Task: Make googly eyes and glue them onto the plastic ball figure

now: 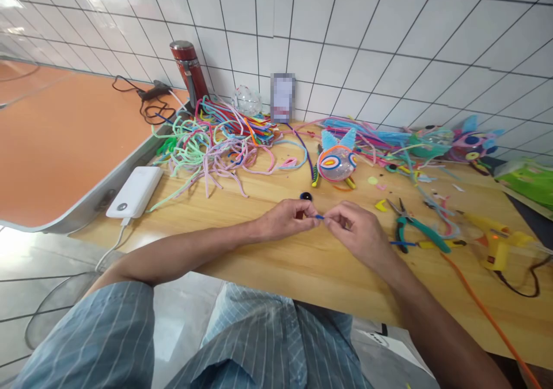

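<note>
My left hand [287, 220] and my right hand [358, 227] meet above the near part of the wooden table. Both have their fingertips pinched on a short blue pipe cleaner [319, 216], and most of its length is hidden by the fingers. Just beyond my left fingertips lies a small round piece in black and dark blue [306, 196]. Farther back stands a clear ball figure [339, 165] with light blue ears and ringed eyes in orange, white and blue. A purple pipe cleaner [307, 153] curves down on its left side.
Green-handled pliers [421, 230], a yellow glue gun [496, 242] and an orange pipe cleaner [484, 314] lie to the right. At left are a pipe cleaner heap [216, 147], a white power bank [135, 192] and a red flask [190, 75]. A phone [283, 98] leans against the wall.
</note>
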